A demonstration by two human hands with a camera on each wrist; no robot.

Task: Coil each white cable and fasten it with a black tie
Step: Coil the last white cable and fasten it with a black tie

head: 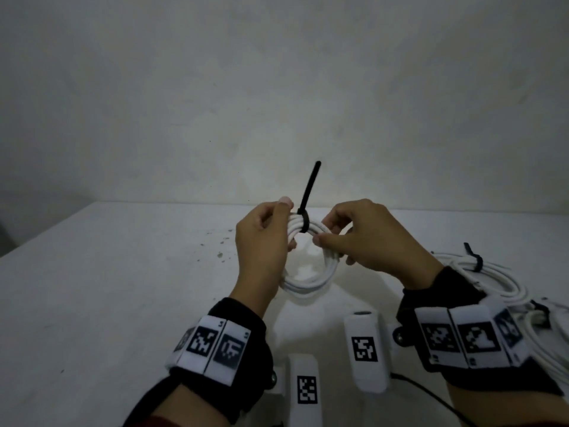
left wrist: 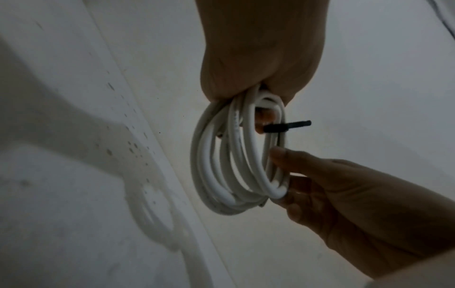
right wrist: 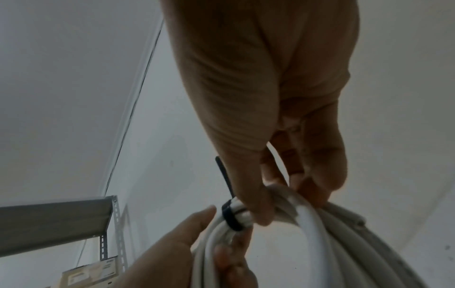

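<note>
I hold the coiled white cable (head: 303,266) up above the surface (head: 123,288), my left hand (head: 261,241) and right hand (head: 366,238) each curled around its top, either side of the black tie (head: 306,211) wrapped round it.

We see a white surface (head: 123,288) running back to a pale wall, its far edge straight across the head view. Small dark specks (head: 220,241) dot it near the middle, towards the far edge. At the right edge lie coiled white cables (head: 505,282), each bound with a black tie (head: 474,258); more white loops lie nearer the near right corner, partly cut off. A thin dark cord (head: 431,396) trails over the near edge.
</note>
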